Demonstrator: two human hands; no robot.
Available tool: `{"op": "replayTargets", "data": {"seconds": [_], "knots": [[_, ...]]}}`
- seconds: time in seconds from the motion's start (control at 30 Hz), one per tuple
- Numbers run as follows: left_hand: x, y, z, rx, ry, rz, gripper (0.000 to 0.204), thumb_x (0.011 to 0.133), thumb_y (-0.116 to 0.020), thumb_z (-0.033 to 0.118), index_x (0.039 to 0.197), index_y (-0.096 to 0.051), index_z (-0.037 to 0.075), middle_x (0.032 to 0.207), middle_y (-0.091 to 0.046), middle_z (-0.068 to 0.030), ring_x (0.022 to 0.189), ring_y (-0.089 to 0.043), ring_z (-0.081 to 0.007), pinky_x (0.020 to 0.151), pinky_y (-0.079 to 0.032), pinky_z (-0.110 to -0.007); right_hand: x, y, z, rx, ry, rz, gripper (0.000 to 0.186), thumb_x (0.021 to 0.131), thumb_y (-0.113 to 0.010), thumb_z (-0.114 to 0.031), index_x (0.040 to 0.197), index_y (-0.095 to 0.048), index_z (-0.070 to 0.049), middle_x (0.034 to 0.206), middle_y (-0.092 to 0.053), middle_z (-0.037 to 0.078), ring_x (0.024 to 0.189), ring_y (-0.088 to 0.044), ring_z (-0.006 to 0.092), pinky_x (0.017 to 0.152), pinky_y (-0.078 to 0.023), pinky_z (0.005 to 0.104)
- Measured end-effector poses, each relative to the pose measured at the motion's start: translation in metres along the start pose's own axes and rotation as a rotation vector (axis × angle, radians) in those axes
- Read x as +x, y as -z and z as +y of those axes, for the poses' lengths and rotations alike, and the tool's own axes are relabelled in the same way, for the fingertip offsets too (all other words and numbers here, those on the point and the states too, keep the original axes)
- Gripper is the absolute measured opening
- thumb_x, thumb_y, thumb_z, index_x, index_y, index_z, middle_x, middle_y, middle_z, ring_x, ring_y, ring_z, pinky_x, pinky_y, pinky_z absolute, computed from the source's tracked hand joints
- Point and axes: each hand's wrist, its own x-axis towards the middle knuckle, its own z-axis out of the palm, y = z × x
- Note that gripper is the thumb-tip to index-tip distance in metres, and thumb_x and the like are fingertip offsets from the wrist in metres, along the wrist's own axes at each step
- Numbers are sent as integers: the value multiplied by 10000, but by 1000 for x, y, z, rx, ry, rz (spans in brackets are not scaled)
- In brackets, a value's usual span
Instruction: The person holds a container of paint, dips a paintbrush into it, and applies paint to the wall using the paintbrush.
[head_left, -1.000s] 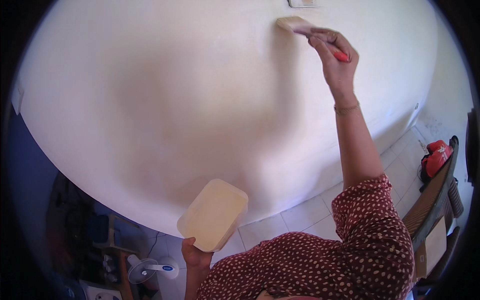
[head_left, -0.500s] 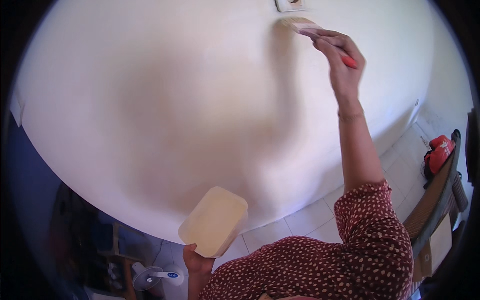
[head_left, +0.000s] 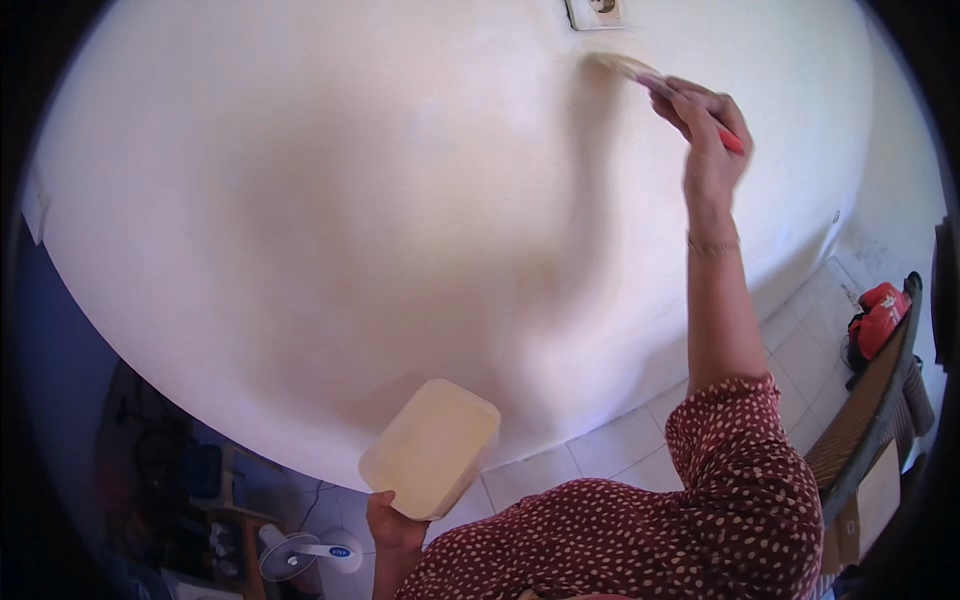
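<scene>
Raised high on the right, my right hand [head_left: 712,130] is closed round a paintbrush [head_left: 648,82] with a red-ended handle. Its pale bristles touch the cream-white wall [head_left: 400,200] just below a socket [head_left: 598,10]. Low in the middle, my left hand [head_left: 397,522] grips the lower corner of a rectangular plastic tub [head_left: 432,448], thumb over the rim. The tub is tilted toward me and looks pale cream inside; I cannot tell how much paint it holds.
White floor tiles [head_left: 618,445] run along the wall's foot. At the lower left stand a fan [head_left: 290,558] and dark cluttered furniture. A woven bench [head_left: 865,410] with a red bag [head_left: 880,318] on it is at the right.
My right hand and the paintbrush have shifted right and slightly down, and the brush is turned more edge-on. The socket shows lower in the view. My left hand still holds the tub.
</scene>
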Motion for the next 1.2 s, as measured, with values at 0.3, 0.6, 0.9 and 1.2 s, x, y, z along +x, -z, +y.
{"op": "replayTargets", "data": {"seconds": [0.3,0.6,0.9,1.2], "knots": [[4,-3,-7,37,1,10,752,755,-600,262,1434,-384,20,1368,-530,-146,1253,-531,-317,1035,-458,-482,-39,52,30,-236,-218,-126,123,855,-552,-20,775,-604,58,864,-672,164,656,-682,220,622,-600,301],[1,-37,-10,21,-27,20,758,747,-613,263,1434,-392,30,1366,-537,-144,1249,-536,-315,1028,-464,-481,133,11,-4,160,140,90,137,904,-574,26,983,-583,138,967,-666,186,892,-702,328,864,-609,431],[-2,-64,-18,37,-12,-11,752,751,-610,263,1431,-394,25,1369,-537,-140,1245,-539,-318,1026,-466,-480,115,67,42,11,-83,-87,208,919,-540,-28,1018,-640,124,1050,-687,193,961,-690,286,919,-563,386],[9,-27,-11,13,-15,12,749,745,-605,254,1425,-397,19,1364,-537,-150,1244,-540,-321,1031,-463,-484,56,91,-12,-154,-95,-212,296,874,-592,-83,1073,-640,132,1008,-714,177,979,-682,240,938,-527,340]]}}
